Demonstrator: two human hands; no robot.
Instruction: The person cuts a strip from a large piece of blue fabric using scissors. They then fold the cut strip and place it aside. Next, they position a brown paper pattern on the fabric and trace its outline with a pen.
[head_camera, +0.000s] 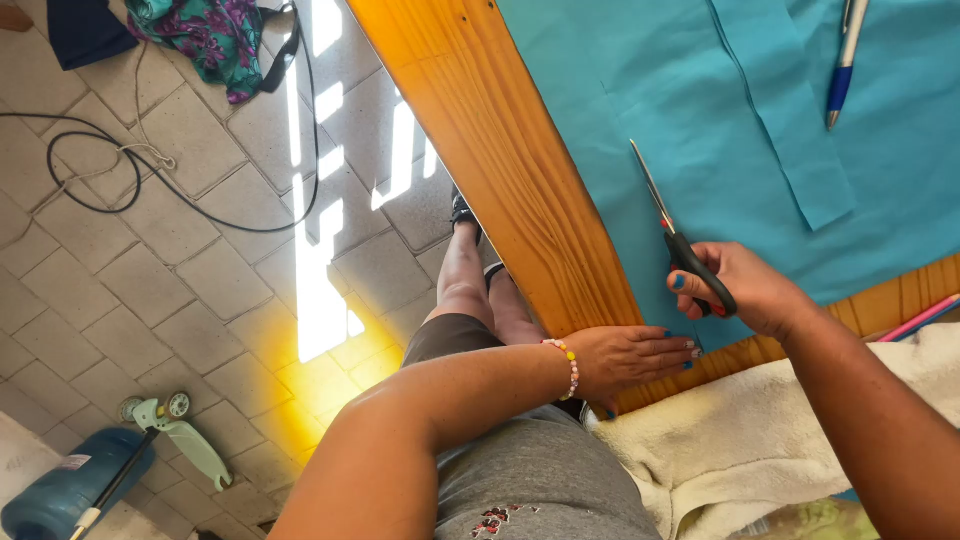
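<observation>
A teal fabric sheet (720, 110) lies spread over a wooden table (500, 150). My right hand (752, 290) grips black-handled scissors (676, 238) whose blades point up across the fabric. My left hand (628, 358), with a beaded bracelet on the wrist, lies flat with fingers spread at the table's near edge, fingertips touching the fabric's corner. A narrow strip of the same teal fabric (790, 110) lies on top of the sheet.
A blue and white pen (845, 62) rests on the fabric at top right. A cream towel (770, 430) sits at the near table end. On the tiled floor lie a black cable (150, 170), patterned cloth (205, 35), a blue water jug (65, 490) and a small scooter (175, 430).
</observation>
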